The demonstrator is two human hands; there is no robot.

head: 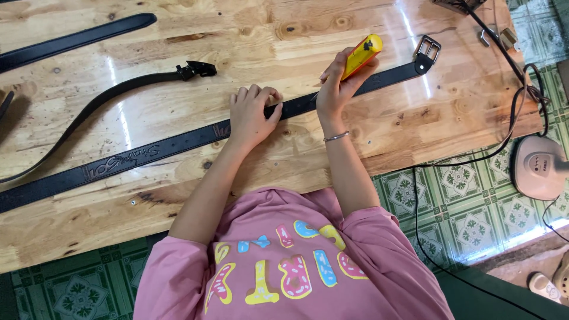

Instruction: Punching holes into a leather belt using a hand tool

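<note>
Black belt [178,145] with stitched edges and embossed lettering lies stretched across the wooden counter [379,127], running from the lower left edge up to its metal buckle [428,47] near the upper right. We see the left hand [252,115] laid flat on the strap about midway along, its grip closed down on the leather with the fingers curled over the far edge and the thumb at the near edge, pinning the belt to the counter. Just beside it, the right hand [336,89] has its grip wrapped around a yellow tool [361,54] with an orange side and a small black mark on its upper end; the tool is tilted, its lower end hidden behind the fingers (so we cannot tell whether it touches the strap). A thin silver bracelet [336,137] sits on that wrist. Farther back on the counter a second black belt [112,95] curves from the left edge to a black clasp near the middle, and a third dark strap [77,38] lies at the upper left corner. A black cable [510,112] trails off the right edge of the counter toward a pale rounded device [536,167] on the green patterned floor tiles [468,207].
</note>
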